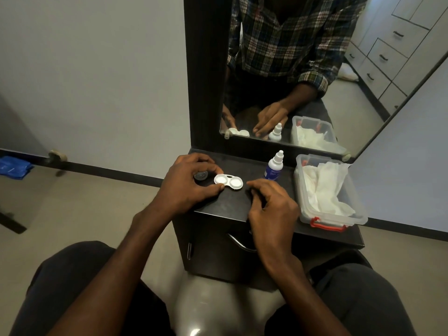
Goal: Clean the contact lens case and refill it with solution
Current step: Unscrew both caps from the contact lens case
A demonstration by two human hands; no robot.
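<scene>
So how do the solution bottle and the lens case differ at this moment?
The solution bottle stands upright with its white cap on; the lens case lies flat with both wells open. The bottle stands untouched near the mirror; the case is pinched at its left well by the left hand. The bottle has a blue label; the case is plain white. Both sit on the dark tabletop.

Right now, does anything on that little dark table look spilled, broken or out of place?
Nothing stands out. The white lens case lies flat with both wells uncapped, steadied by the left hand; a dark cap sits beside it. The solution bottle stands upright and closed. Tissues sit crumpled in the plastic box.
</scene>
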